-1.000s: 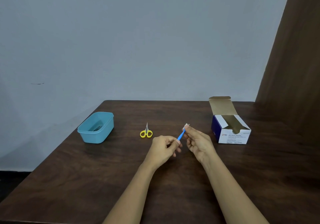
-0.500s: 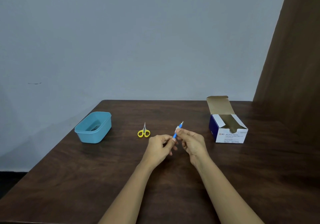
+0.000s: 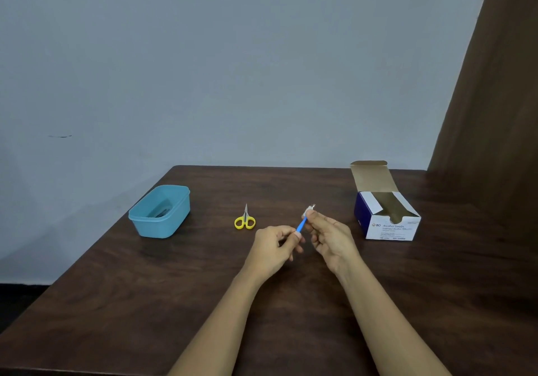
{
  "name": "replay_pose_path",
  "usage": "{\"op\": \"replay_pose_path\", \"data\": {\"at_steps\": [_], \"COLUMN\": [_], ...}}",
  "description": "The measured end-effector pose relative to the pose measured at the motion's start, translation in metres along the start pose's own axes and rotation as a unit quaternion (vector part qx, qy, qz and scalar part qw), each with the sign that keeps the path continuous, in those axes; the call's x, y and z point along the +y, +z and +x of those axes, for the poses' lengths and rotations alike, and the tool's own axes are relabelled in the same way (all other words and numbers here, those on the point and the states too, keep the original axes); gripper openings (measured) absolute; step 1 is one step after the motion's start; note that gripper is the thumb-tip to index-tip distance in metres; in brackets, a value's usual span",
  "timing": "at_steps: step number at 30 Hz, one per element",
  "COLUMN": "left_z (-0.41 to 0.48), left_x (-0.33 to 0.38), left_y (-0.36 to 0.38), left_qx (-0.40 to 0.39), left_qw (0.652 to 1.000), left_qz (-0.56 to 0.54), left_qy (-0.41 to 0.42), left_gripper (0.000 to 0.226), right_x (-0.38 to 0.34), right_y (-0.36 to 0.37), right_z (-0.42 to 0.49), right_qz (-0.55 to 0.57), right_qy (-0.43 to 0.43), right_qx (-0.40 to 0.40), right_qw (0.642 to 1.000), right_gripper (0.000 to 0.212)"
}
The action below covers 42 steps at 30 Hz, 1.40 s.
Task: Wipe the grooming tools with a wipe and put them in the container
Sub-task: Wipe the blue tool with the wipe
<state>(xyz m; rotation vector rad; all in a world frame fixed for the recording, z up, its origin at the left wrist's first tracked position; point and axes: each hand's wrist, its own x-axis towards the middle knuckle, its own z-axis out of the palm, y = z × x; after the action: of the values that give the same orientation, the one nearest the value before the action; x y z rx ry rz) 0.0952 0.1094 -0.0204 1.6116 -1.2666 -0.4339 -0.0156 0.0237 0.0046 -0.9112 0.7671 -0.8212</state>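
The grip of the left hand (image 3: 272, 246) is holding the blue tool (image 3: 301, 225); the right hand (image 3: 330, 237) is pinching the wipe (image 3: 308, 209) round its tip. The scissors (image 3: 245, 220), lying right of the container (image 3: 163, 227), are seemingly awaiting wiping.

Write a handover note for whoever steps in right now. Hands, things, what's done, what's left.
Left hand pinches the lower end of the thin blue-handled tool, above the dark wooden table.
Right hand pinches a small white wipe round the tool's upper end.
Small yellow-handled scissors lie on the table, right of the light blue plastic container; the open white-and-blue cardboard swab box stands far right.
Done: something dark lies in the container; I cannot tell what.
Left: finish wiping the blue tool, put it in; scissors not yet in.
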Motion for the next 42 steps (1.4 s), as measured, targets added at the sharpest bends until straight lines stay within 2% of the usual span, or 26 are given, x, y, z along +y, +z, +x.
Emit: {"op": "replay_pose_path", "data": {"at_steps": [3, 5, 9, 13, 23, 29, 34, 42], "left_z": [0.001, 0.001, 0.002, 0.004, 0.003, 0.002, 0.002, 0.002], "left_x": [0.0, 0.001, 0.002, 0.001, 0.001, 0.001, 0.0, -0.001], "left_y": [-0.003, -0.004, -0.003, -0.005, -0.005, -0.007, -0.007, -0.009], "left_qx": [0.021, 0.02, 0.006, -0.01, -0.015, -0.022, -0.021, -0.012], "left_qw": [1.0, 1.0, 0.999, 0.999, 0.999, 1.0, 1.0, 1.0], "left_qz": [-0.003, -0.015, -0.033, -0.038, -0.031, -0.009, 0.006, 0.011], "left_qy": [0.009, 0.014, 0.014, 0.01, 0.016, 0.007, -0.003, -0.003], "left_gripper": [0.019, 0.02, 0.019, 0.02, 0.019, 0.017, 0.018, 0.019], "right_x": [0.007, 0.007, 0.003, 0.001, -0.005, -0.006, -0.007, -0.006], "right_y": [0.003, 0.003, 0.003, 0.004, 0.003, 0.003, -0.002, 0.0], "right_z": [-0.002, -0.001, 0.001, -0.001, -0.002, -0.003, 0.002, -0.003], "right_qz": [-0.079, -0.087, -0.066, -0.014, 0.027, 0.066, 0.109, 0.062], "right_qy": [-0.009, -0.015, -0.031, -0.034, -0.032, -0.018, 0.014, 0.043], "right_qx": [-0.023, -0.018, -0.006, 0.004, 0.024, 0.004, -0.028, -0.037], "right_qw": [0.997, 0.996, 0.997, 0.999, 0.999, 0.998, 0.994, 0.996], "right_gripper": [0.011, 0.008, 0.014, 0.003, 0.004, 0.007, 0.02, 0.023]}}
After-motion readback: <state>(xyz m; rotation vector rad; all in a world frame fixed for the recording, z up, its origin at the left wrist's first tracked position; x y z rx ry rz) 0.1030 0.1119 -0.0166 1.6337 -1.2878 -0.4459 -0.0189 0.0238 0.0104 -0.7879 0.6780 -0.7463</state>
